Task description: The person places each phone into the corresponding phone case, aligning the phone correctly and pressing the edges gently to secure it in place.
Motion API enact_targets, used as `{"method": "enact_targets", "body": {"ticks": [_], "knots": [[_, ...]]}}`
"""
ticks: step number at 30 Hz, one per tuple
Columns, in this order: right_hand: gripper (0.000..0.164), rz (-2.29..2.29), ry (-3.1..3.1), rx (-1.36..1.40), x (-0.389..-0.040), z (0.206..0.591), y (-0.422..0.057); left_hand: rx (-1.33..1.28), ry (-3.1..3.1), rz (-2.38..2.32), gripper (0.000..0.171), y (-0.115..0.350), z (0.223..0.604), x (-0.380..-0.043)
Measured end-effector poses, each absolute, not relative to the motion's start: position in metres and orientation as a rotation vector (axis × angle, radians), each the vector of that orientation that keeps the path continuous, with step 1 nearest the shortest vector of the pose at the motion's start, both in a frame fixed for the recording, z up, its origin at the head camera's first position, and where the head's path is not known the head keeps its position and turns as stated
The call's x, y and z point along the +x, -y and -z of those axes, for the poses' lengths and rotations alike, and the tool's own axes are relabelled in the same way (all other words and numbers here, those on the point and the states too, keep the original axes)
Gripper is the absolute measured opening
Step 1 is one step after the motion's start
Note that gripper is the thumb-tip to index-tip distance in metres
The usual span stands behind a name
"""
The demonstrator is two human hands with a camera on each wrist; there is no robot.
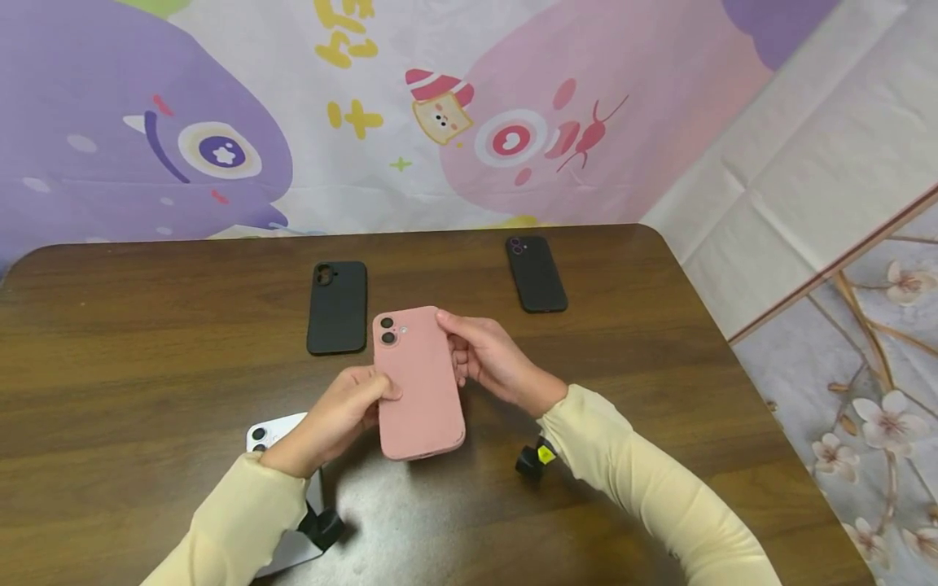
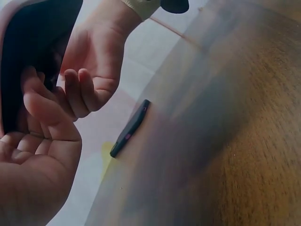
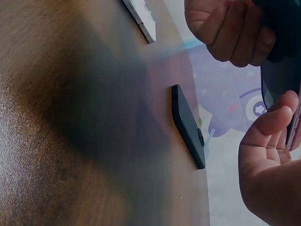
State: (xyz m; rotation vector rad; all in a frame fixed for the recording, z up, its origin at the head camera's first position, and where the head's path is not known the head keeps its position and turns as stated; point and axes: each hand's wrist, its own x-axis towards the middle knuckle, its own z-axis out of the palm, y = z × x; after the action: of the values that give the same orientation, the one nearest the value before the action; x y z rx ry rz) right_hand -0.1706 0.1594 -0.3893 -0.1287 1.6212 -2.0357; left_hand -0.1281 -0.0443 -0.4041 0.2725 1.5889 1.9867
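Two grips are holding a pink-backed smartphone (image 1: 419,382) above the brown wooden surface (image 1: 183,350), near its middle, with the lens side facing up. The left grip (image 1: 340,415) is pinching the left long edge, its thumb lying flat on the back and its fingers curling beneath. The right grip (image 1: 498,362) is pinching the upper right edge, its thumb pressing near the corner; in the wrist views, fingers are showing against the dark underside. Whether the pink shell is sitting flush all round, I cannot tell.

For steady handling, both sets of fingers should be supporting the weight from below while the thumbs are pressing evenly close to the edges, staying off the two lenses. Holding it low and level would be limiting any drop.

A black phone case (image 1: 339,317) is lying just beyond it, a second black case (image 1: 540,281) farther right, and a white phone (image 1: 282,424) partly under the left forearm.
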Motion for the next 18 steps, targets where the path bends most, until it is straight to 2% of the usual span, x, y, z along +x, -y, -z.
{"method": "enact_targets", "body": {"ticks": [9,18], "knots": [[0.029,2.003,-1.704,-0.069,-0.1739,0.3929,-0.162,0.382,-1.564,-1.918,0.02,0.044,0.4051,-0.1268],[0.033,2.061,-1.648,-0.046,-0.1746,0.3944,-0.1671,0.355,-1.534,-1.947,0.02,0.0449,0.403,-0.1272]]}}
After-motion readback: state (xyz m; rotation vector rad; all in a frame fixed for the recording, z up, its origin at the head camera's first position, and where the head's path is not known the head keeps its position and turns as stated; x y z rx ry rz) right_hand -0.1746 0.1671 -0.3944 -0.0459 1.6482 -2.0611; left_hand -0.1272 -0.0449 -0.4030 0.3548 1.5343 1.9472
